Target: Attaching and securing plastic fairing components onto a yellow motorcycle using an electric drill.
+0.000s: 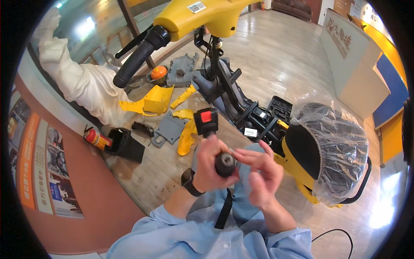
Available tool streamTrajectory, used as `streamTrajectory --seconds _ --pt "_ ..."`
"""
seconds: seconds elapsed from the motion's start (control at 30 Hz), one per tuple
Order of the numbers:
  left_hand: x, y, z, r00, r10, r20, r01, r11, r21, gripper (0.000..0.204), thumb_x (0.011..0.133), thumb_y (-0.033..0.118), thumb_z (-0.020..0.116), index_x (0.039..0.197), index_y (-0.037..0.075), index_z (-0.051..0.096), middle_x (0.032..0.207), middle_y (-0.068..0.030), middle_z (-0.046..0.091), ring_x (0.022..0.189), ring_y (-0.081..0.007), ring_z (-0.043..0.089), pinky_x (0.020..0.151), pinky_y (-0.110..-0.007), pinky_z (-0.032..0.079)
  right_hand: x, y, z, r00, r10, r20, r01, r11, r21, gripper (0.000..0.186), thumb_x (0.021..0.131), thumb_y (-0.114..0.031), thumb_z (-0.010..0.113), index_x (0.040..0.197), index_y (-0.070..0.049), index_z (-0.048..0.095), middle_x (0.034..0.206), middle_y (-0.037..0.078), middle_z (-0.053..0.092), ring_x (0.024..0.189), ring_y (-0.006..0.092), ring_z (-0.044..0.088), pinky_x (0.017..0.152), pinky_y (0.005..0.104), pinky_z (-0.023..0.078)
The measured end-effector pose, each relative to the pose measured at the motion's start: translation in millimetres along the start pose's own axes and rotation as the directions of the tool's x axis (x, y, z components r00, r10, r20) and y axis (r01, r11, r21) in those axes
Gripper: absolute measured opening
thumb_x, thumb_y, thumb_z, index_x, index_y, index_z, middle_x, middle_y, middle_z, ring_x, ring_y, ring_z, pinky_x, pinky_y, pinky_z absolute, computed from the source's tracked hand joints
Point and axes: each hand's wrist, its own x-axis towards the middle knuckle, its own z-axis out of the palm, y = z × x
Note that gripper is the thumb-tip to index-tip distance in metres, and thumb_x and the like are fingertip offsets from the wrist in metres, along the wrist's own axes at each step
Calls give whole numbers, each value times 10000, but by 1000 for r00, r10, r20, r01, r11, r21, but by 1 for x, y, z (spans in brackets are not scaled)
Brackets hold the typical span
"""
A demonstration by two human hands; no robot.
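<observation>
My left hand (206, 166), with a black watch on its wrist, is wrapped round the handle of a cordless drill (225, 164). Its dark round chuck points back toward me. The black base with a red square patch sticks out beyond my fist. Beside the chuck, my right hand (263, 172) has its fingers apart, and the fingertips reach the chuck's right edge. Whether anything small sits at those fingertips cannot be made out. Ahead stands a partly stripped yellow scooter (202, 19) with a black left handlebar grip (138, 60) and bare frame and wiring.
Yellow body panels (158, 101), a grey plate (169, 128) and an orange round object (158, 72) lie on the floor at left. A fire extinguisher (95, 138) and black bin (125, 146) stand nearby. The scooter's seat (340, 146) is plastic-wrapped. An open black case (281, 108) lies beyond.
</observation>
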Motion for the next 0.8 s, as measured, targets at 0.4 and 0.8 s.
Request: streamTrajectory --seconds 0.4,0.8 --pt "-14 -9 21 996 -18 -91 -1 979 -206 1107 712 140 833 1562 57 129 1061 -66 610 935 -243 486 869 -423 355 -2 -5 35 923 312 -225 -228 914 335 547 777 -45 834 1123 -38 411 1142 202 706 1188 282 635 1054 404 449" --pt "5 1 23 966 -196 -171 179 978 -107 886 682 151 807 1453 44 383 1216 -116 536 1067 -286 465 928 -425 424 2 21 41 908 286 -305 -200 937 285 510 801 -167 818 1136 -33 458 1207 181 684 1184 270 618 1045 403 438"
